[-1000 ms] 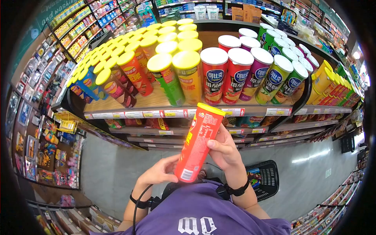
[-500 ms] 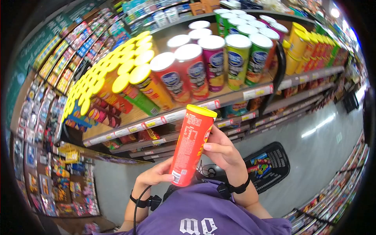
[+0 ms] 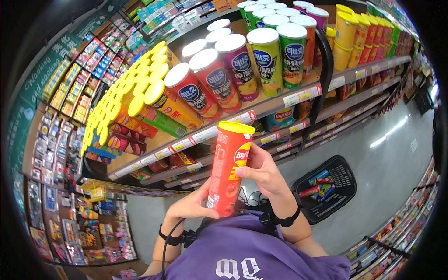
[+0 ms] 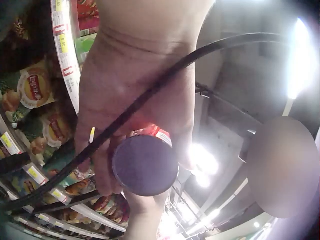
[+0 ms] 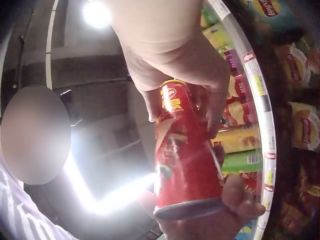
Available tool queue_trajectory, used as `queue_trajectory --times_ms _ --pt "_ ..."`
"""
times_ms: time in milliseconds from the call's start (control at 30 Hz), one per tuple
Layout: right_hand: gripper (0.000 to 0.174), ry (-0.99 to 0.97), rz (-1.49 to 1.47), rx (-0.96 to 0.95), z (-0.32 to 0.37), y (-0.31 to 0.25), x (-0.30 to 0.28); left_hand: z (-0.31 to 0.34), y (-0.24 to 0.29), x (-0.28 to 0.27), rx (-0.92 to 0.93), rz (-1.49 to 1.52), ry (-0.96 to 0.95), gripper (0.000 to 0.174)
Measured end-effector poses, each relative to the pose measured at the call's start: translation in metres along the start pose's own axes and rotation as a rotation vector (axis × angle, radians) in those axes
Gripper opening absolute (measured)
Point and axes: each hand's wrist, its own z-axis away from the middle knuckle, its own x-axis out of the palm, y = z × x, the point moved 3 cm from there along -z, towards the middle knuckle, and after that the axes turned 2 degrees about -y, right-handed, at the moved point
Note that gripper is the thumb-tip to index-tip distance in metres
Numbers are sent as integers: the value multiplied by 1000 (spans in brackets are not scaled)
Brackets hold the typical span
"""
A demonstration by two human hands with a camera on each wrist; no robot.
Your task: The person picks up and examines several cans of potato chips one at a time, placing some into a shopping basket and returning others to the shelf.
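A red Lay's chip canister [image 3: 228, 172] with a yellow lid stands tilted in front of the person's chest, held by both hands. Round its lower end curl the left hand's [image 3: 192, 201] thumb and fingers. The right hand [image 3: 263, 173] grips the upper part from the right, thumb across the label and the other fingers hidden behind. In the left wrist view the canister's round base [image 4: 145, 165] faces the camera, between the left thumb and fingers. The right wrist view shows the canister's red side [image 5: 187, 160], with the left hand [image 5: 200, 225] around its bottom.
Ahead, a wooden shelf [image 3: 135, 158] carries yellow-lidded canisters [image 3: 161, 95] at left and white-lidded canisters [image 3: 238, 65] at centre. A black basket [image 3: 347, 179] with several colourful packages sits on the floor at right. A black cable [image 3: 164, 242] runs from the left wrist.
The canister has turned in the hands, from its printed text and barcode side to its Lay's logo. The head view has swung right, bringing the basket's contents into fuller view.
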Motion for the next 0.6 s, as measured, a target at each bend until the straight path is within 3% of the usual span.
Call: queue_trajectory --times_ms 200,500,600 --pt "69 -87 -32 71 -7 12 5 15 -2 1 -24 83 113 123" --pt "74 -259 -117 245 -27 40 41 59 -39 -11 70 174 62 126" --pt "75 -339 -68 203 -42 56 51 74 -40 -25 130 116 38 127"
